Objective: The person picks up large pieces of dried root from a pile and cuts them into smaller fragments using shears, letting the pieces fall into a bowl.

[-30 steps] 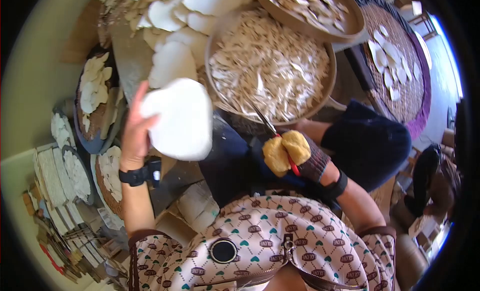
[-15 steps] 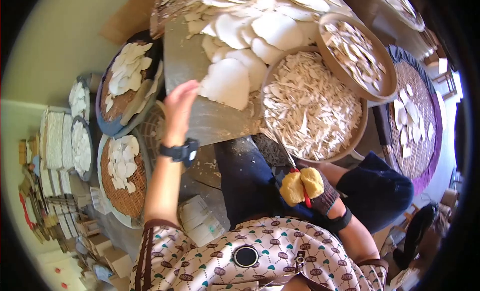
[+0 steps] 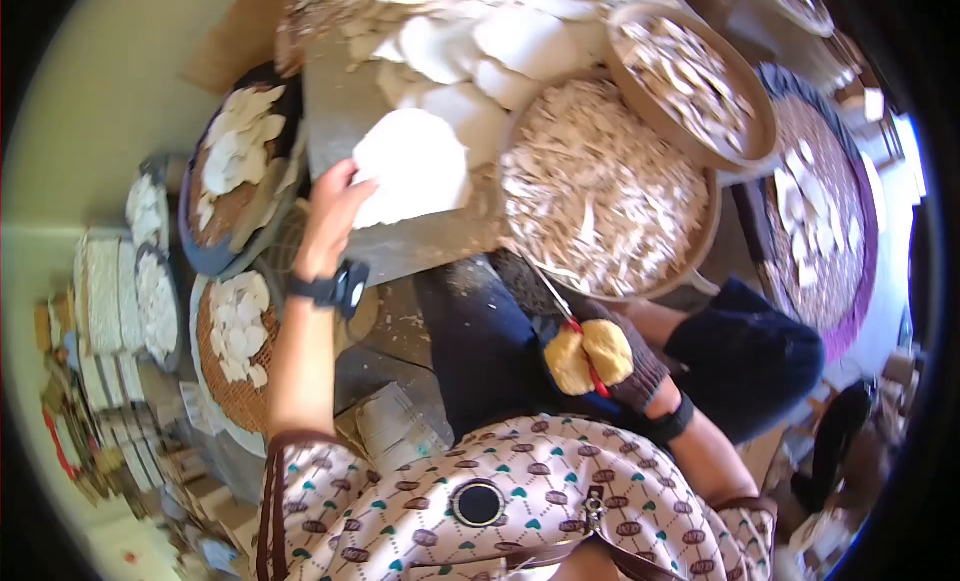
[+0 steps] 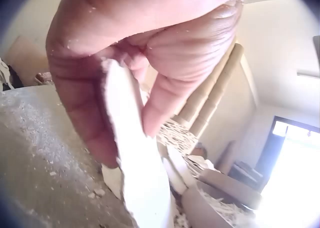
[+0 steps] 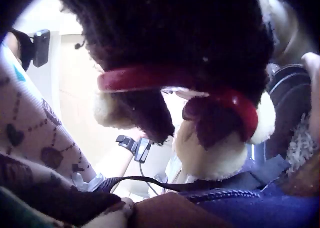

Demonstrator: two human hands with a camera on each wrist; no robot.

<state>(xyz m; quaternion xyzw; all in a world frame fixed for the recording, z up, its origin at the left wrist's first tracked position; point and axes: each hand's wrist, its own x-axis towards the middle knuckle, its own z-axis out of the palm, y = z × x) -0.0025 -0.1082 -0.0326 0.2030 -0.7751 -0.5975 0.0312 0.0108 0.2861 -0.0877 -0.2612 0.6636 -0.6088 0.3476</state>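
My left hand (image 3: pixel 332 206) pinches the left edge of a bright white, flat, rounded sheet (image 3: pixel 412 171) above the table, thumb on one side and fingers on the other. In the left wrist view the sheet (image 4: pixel 142 163) is seen edge-on, thin and rough along its border. My right hand (image 3: pixel 640 371), in a dark knitted glove, holds scissors (image 3: pixel 552 293) with red handles and lumps of yellow foam padding (image 3: pixel 605 351) around them. Their blades point toward a wide round pan (image 3: pixel 715 216) heaped with thin white strips (image 3: pixel 600 191). In the right wrist view, gloved fingers pass through the red handle loops (image 5: pixel 145 77).
More pale sheets (image 3: pixel 525 41) overlap on the grey table (image 3: pixel 335 111). A shallow round tray (image 3: pixel 770 141) of cut pieces overlaps the pan's back right rim. Round woven trays with white pieces stand left (image 3: pixel 225 326) and right (image 3: pixel 830 181). A cardboard box (image 3: pixel 395 426) lies below.
One second ago the left hand held a white sheet; half a second ago it was empty at a sheet's edge on the table. Now it grips a sheet. The right hand keeps the scissors.
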